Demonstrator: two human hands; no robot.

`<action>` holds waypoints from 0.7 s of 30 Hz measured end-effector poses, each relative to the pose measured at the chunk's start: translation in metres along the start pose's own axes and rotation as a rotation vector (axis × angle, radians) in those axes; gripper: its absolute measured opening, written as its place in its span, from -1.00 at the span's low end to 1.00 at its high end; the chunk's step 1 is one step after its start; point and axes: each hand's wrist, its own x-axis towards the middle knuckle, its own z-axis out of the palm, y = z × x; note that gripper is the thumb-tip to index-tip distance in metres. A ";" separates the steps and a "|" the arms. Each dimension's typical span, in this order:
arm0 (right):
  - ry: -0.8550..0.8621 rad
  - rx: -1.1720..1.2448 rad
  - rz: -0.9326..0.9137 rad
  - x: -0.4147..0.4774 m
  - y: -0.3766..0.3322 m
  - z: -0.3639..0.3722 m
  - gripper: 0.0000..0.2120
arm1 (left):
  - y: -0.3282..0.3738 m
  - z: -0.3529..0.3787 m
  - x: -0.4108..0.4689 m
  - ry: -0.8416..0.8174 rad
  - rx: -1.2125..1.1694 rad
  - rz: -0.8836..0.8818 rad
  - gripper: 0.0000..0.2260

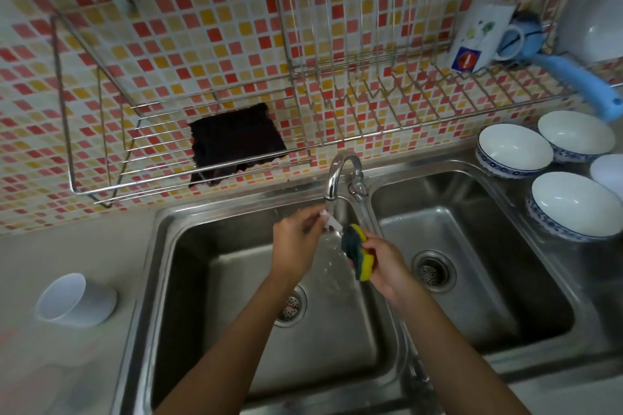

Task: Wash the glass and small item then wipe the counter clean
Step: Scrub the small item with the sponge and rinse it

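Running from the faucet (337, 175), a stream of water is seen falling into the left basin of the double sink (158, 246). A small white item (328, 221) is pinched by the fingers of the left hand (295, 239) and is held in that stream, just under the spout. A yellow and green sponge (357, 251) is grasped by the curled fingers of the right hand (387, 266), just to the right of the item; whether the two touch cannot be told. The glass (76, 300), a pale frosted tumbler, is set on the desk (67, 246) well to the left of the left fingers, apart from the sink. Beyond the right fingers and to their right, white bowls (514, 148) with blue patterned sides are set beside the right basin. Above both hands a wire rack (337, 77) is fixed to the tiled wall. A black cloth (236, 141) is laid on its left shelf, and a white mug (482, 37) and a blue-handled brush (580, 84) are kept at its right end.
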 end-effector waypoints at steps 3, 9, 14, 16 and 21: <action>-0.084 0.010 0.048 -0.004 0.001 0.017 -0.71 | -0.008 -0.013 -0.003 0.020 0.009 -0.009 -0.80; -0.227 -0.102 0.042 -0.006 0.001 0.047 -0.82 | -0.036 -0.046 -0.017 0.132 0.142 -0.055 -0.80; -0.204 -0.140 -0.009 -0.004 -0.001 0.052 -0.85 | -0.054 -0.069 -0.028 0.194 0.167 -0.130 -0.82; -0.170 -0.184 -0.042 -0.001 0.001 0.053 -0.86 | -0.062 -0.074 -0.033 0.212 0.187 -0.146 -0.83; -0.148 -0.270 -0.074 0.002 0.004 0.050 -0.82 | -0.071 -0.072 -0.041 0.206 0.208 -0.160 -0.83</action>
